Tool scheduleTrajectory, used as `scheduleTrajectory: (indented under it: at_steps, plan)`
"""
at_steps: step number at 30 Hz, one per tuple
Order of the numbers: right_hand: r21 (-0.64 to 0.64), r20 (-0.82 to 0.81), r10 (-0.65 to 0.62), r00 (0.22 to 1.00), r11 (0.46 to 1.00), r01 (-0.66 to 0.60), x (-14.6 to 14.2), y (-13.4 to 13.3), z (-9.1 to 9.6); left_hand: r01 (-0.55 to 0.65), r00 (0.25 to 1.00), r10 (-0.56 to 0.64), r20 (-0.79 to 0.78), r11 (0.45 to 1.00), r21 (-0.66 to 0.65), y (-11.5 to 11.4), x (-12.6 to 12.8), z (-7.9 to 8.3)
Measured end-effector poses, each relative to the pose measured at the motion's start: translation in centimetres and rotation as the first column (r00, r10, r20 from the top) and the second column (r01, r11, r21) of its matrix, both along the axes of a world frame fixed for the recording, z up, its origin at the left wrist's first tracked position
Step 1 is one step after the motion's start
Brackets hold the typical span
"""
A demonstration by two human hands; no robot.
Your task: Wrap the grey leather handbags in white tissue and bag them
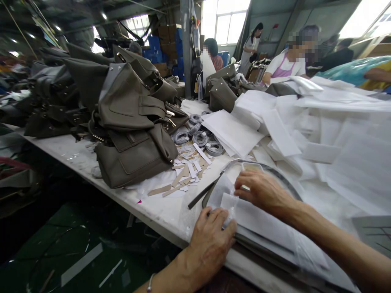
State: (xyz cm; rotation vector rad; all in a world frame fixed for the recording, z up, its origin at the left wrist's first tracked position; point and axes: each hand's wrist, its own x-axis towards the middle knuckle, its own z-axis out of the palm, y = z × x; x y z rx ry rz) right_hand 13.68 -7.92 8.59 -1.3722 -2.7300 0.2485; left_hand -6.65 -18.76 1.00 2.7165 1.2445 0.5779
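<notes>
My left hand lies near the table's front edge with its fingers pinching the corner of a white sheet in a clear plastic wrap. My right hand rests on the same sheet a little farther back, fingers curled onto its top edge. Under the sheets lies a flat grey bag piece with a dark strap curving out to the left.
A heap of grey-brown leather handbags fills the table's left. Rolls of grey tape and paper scraps lie in the middle. White sheets pile up at right. Several people work at the far tables.
</notes>
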Motion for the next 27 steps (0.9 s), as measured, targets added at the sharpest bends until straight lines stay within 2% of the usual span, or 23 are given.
scheduleTrajectory:
  at_steps: [2, 4, 9, 12, 14, 16, 18, 20, 21, 23, 24, 25, 27]
  plan:
    - [-0.096, -0.047, 0.05, 0.998, 0.994, -0.054, -0.6, -1.6, -1.4, 0.021, 1.0, -0.021, 0.01, 0.999, -0.04, 0.3, -0.1, 0.5]
    - [-0.118, -0.081, 0.052, 0.995, 0.991, -0.061, -0.9, -2.4, -2.7, 0.042, 0.999, -0.041, 0.024, 0.997, -0.064, 0.7, -0.2, 1.0]
    - [-0.079, -0.148, -0.08, 0.986, 0.995, 0.069, -0.1, -2.1, -3.6, 0.073, 0.996, -0.063, 0.061, 0.98, -0.186, 1.1, -0.9, 2.1]
    - [0.018, -0.243, -0.084, 0.966, 0.996, 0.091, 0.2, -2.8, -4.4, 0.142, 0.99, -0.136, 0.044, 0.958, -0.249, 0.9, -1.3, 1.8]
    - [0.078, -0.253, -0.08, 0.964, 0.992, 0.103, 0.2, -3.5, -5.9, 0.241, 0.97, -0.242, 0.032, 0.924, -0.296, 0.8, -1.5, 1.5]
    - [0.092, -0.216, -0.086, 0.973, 0.99, 0.108, 0.3, -4.1, -7.6, 0.356, 0.932, -0.352, 0.08, 0.861, -0.363, 1.0, -1.9, 1.5]
    - [0.088, -0.181, -0.097, 0.979, 0.99, 0.115, 0.5, -4.4, -8.9, 0.409, 0.912, -0.363, 0.19, 0.797, -0.443, 2.1, -2.5, 2.1]
    - [0.099, -0.164, -0.109, 0.98, 0.987, 0.127, 0.7, -4.3, -9.7, 0.337, 0.936, -0.227, 0.268, 0.794, -0.506, 4.3, -3.1, 3.0]
    - [0.108, -0.16, -0.115, 0.98, 0.985, 0.133, 0.7, -4.3, -10.0, 0.231, 0.959, -0.105, 0.262, 0.827, -0.513, 5.8, -3.4, 3.4]
    - [0.117, -0.151, -0.131, 0.98, 0.982, 0.149, 0.8, -4.1, -10.3, -0.016, 0.975, 0.112, 0.191, 0.895, -0.446, 9.6, -3.9, 3.9]
    - [0.121, -0.145, -0.145, 0.979, 0.979, 0.163, 0.8, -4.0, -10.4, -0.117, 0.974, 0.183, 0.132, 0.91, -0.397, 11.7, -4.0, 3.9]
    - [0.125, -0.139, -0.164, 0.977, 0.975, 0.182, 0.8, -4.0, -10.5, -0.218, 0.966, 0.253, 0.06, 0.913, -0.344, 13.8, -4.0, 3.9]
    - [0.139, -0.133, -0.211, 0.968, 0.963, 0.229, 0.9, -4.1, -10.9, -0.327, 0.938, 0.346, 0.019, 0.901, -0.284, 17.8, -3.9, 3.8]
